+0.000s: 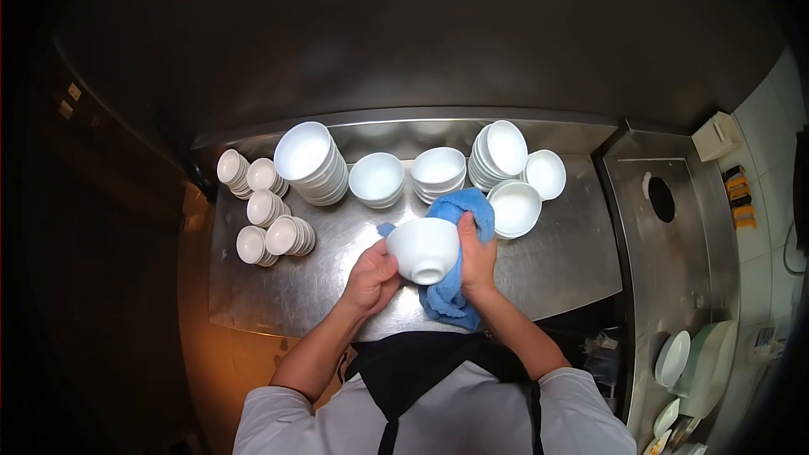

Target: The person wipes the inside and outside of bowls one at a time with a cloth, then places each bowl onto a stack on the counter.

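Observation:
A white bowl (419, 246) is tilted in front of me above the steel table, its foot turned toward me. My left hand (371, 276) grips it at the left side, thumb against the outside. On the other side, my right hand (477, 257) is closed on a blue cloth (449, 302), which is pressed against the bowl's right side and hangs below it. A small corner of cloth shows at the bowl's left rim. The inside of the bowl is hidden from me.
Along the back of the steel table (337, 295) stand a tall bowl stack (310, 160) and several shorter stacks, such as the right one (515, 206). Small cup stacks (291, 236) stand at left. Beyond a gap at right is a steel counter with a round hole (661, 198) and white dishes (672, 359).

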Demonstrator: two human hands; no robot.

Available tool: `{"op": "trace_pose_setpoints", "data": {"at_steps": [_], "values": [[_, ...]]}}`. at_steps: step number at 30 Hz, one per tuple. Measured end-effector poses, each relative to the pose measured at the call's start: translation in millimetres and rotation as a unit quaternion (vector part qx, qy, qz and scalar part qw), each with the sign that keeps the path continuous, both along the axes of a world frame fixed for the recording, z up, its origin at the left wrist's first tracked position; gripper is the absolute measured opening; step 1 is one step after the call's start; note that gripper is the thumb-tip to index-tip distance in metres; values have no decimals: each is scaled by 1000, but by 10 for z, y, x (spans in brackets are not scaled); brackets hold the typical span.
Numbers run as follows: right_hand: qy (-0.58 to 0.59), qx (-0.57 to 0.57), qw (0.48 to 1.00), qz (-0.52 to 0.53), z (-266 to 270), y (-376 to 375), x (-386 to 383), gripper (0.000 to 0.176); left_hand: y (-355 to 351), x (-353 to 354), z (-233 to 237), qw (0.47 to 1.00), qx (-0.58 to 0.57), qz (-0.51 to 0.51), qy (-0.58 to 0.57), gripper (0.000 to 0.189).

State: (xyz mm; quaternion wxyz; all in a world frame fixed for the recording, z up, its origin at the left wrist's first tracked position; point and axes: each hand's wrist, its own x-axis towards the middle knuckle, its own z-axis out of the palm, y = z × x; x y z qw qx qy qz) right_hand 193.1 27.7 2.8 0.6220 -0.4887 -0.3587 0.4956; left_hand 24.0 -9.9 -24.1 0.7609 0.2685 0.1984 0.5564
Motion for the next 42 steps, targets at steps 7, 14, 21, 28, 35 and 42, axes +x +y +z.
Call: {"op": "trace_pose_setpoints", "data": {"at_steps": [7, 14, 21, 28, 35, 42], "values": [[-56, -3, 998, 16, -286, -186, 39, 36, -197, -100, 84, 994, -29, 105, 19, 52], [-343, 266, 893, 121, -170, -253, -172, 51, -256, 30, 73, 875, 94, 98, 465, 23], [282, -186, 917, 210, -35, 132, 21, 55, -80, 201, 205, 712, 437, 194, 515, 30], [39, -194, 954, 223, -298, -160, 102, 55, 419, -10, 271, 592, 382, 325, 631, 26], [90, -152, 967, 184, -248, -139, 413, 56, 1041, -277, -252, 460, 421, 304, 720, 19], [127, -151, 968, 158, -394, -214, 541, 49, 1070, -192, -260, 500, 305, 211, 783, 19]]}}
